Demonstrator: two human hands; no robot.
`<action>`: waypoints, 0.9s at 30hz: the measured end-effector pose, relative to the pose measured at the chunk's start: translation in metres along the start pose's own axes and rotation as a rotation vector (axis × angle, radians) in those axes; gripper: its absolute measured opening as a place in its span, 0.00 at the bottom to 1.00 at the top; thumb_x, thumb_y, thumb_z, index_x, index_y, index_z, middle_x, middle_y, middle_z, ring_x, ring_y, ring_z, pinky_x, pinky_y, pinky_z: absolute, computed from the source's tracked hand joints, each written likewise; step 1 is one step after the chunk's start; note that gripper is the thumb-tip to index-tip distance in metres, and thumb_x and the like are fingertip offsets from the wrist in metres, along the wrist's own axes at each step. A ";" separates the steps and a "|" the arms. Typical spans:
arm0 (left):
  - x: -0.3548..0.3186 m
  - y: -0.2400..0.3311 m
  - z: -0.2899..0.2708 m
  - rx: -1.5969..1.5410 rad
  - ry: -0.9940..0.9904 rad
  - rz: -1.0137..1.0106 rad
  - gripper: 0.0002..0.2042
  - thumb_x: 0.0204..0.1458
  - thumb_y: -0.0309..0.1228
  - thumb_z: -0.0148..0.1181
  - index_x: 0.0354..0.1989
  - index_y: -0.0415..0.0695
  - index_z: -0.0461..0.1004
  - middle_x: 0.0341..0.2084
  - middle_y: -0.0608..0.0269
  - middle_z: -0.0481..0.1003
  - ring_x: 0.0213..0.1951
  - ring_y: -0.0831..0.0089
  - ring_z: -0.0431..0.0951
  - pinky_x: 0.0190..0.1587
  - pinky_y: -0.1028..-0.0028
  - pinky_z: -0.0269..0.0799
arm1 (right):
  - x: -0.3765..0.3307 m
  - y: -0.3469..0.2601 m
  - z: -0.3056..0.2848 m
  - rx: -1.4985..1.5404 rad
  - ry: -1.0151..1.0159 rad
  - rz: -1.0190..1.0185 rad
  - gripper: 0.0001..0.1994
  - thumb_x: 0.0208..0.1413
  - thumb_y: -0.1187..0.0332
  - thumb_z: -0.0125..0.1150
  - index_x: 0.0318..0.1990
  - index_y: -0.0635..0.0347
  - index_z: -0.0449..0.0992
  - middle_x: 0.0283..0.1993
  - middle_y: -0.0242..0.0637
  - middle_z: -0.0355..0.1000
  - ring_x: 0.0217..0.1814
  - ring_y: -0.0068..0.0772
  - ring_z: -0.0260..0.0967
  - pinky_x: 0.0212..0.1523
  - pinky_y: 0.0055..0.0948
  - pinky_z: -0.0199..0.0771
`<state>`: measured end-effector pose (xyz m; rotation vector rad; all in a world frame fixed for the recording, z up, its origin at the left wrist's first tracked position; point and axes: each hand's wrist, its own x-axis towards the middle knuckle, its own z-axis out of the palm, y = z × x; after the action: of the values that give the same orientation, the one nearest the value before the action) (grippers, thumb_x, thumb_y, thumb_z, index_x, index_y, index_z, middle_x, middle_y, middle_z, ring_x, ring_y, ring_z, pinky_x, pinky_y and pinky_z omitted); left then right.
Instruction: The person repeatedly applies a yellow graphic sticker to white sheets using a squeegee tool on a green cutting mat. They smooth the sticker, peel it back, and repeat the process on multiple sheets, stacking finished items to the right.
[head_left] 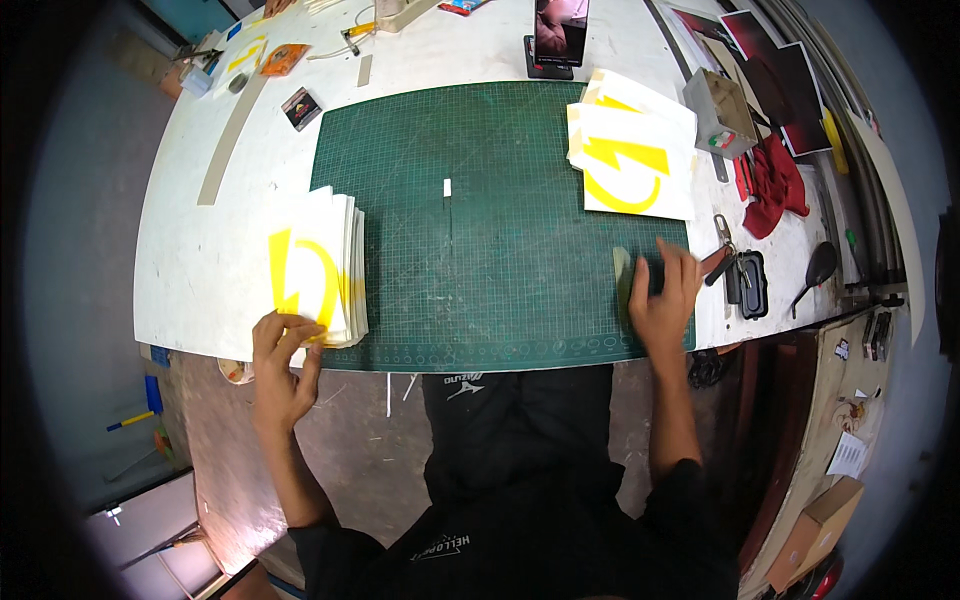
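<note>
A stack of white sheets with yellow curved and pointed shapes [335, 240] lies at the left edge of the green cutting mat [450, 270]. At its near corner, my left hand [285, 365] has its fingertips and thumb closed on the edge of the top sheet. My right hand [665, 300] hovers over the mat's right side, thumb and fingers apart, with nothing seen in it. Beside its thumb is a pale green strip [621, 275]. Beyond that hand, a second pile of yellow-marked white sheets [640, 150] lies fanned at the mat's far right.
A phone on a stand [560, 35] is behind the mat. Right of it lie a grey box [718, 110], a red cloth [775, 185], cutters [720, 265] and a black tray [753, 285]. A small dark box [300, 108] and a long beige strip [232, 140] are at left.
</note>
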<state>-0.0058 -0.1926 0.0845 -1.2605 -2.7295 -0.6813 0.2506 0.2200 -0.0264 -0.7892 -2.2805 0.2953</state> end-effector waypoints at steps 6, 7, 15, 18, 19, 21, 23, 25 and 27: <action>-0.003 0.009 0.001 0.048 0.071 0.017 0.11 0.53 0.27 0.69 0.45 0.39 0.81 0.41 0.51 0.77 0.55 0.48 0.73 0.65 0.52 0.65 | 0.066 0.050 0.019 -0.237 -0.153 -0.375 0.21 0.52 0.79 0.65 0.57 0.63 0.79 0.61 0.47 0.76 0.68 0.49 0.70 0.75 0.55 0.57; -0.001 0.016 0.002 0.090 0.133 0.026 0.13 0.53 0.28 0.69 0.46 0.39 0.81 0.42 0.51 0.77 0.54 0.49 0.74 0.65 0.50 0.65 | 0.068 0.053 0.019 -0.229 -0.157 -0.396 0.21 0.52 0.80 0.65 0.55 0.63 0.80 0.59 0.45 0.77 0.66 0.48 0.72 0.75 0.55 0.58; 0.005 0.084 0.043 -0.248 0.233 0.348 0.13 0.53 0.31 0.70 0.44 0.39 0.82 0.41 0.52 0.81 0.48 0.52 0.80 0.61 0.46 0.70 | 0.084 0.061 0.025 -0.025 0.008 -0.427 0.10 0.48 0.77 0.73 0.35 0.60 0.76 0.36 0.39 0.75 0.43 0.42 0.74 0.57 0.47 0.68; 0.021 0.106 0.070 -0.379 0.145 0.404 0.13 0.49 0.31 0.74 0.42 0.40 0.83 0.41 0.55 0.82 0.47 0.56 0.80 0.58 0.50 0.72 | 0.092 0.059 0.025 0.077 0.005 -0.371 0.14 0.50 0.69 0.78 0.29 0.59 0.74 0.28 0.37 0.72 0.35 0.42 0.72 0.49 0.43 0.68; 0.024 0.112 0.078 -0.423 0.116 0.416 0.14 0.48 0.30 0.75 0.42 0.41 0.83 0.41 0.56 0.82 0.47 0.57 0.81 0.57 0.52 0.72 | 0.095 0.062 0.027 0.113 0.007 -0.297 0.15 0.50 0.66 0.79 0.29 0.60 0.74 0.27 0.38 0.71 0.33 0.44 0.71 0.47 0.42 0.68; 0.027 0.120 0.096 -0.520 0.075 0.406 0.14 0.48 0.30 0.76 0.43 0.42 0.84 0.42 0.57 0.82 0.47 0.59 0.80 0.56 0.56 0.72 | 0.101 0.069 0.031 0.182 0.011 -0.150 0.19 0.50 0.60 0.81 0.27 0.60 0.74 0.24 0.38 0.70 0.29 0.47 0.70 0.43 0.42 0.69; 0.029 0.125 0.110 -0.585 0.033 0.392 0.14 0.49 0.30 0.76 0.44 0.42 0.84 0.43 0.58 0.82 0.47 0.60 0.80 0.55 0.59 0.72 | 0.109 0.066 0.030 0.330 0.036 -0.011 0.17 0.59 0.62 0.77 0.29 0.63 0.76 0.24 0.38 0.73 0.26 0.33 0.69 0.34 0.34 0.68; 0.030 0.130 0.122 -0.630 -0.014 0.383 0.14 0.50 0.30 0.76 0.45 0.42 0.84 0.43 0.58 0.81 0.48 0.60 0.79 0.54 0.61 0.72 | 0.112 0.061 0.032 0.543 0.073 0.203 0.15 0.62 0.63 0.75 0.30 0.64 0.77 0.25 0.36 0.75 0.27 0.23 0.68 0.32 0.29 0.67; 0.035 0.138 0.129 -0.656 -0.030 0.385 0.14 0.50 0.29 0.76 0.45 0.40 0.84 0.42 0.57 0.83 0.46 0.61 0.81 0.52 0.62 0.74 | 0.113 0.076 0.042 0.637 0.153 0.256 0.15 0.63 0.65 0.74 0.30 0.64 0.76 0.25 0.31 0.73 0.29 0.15 0.63 0.30 0.24 0.64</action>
<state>0.0890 -0.0355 0.0267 -1.8425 -2.2271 -1.5737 0.1918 0.3504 -0.0274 -0.7246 -1.7762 0.9834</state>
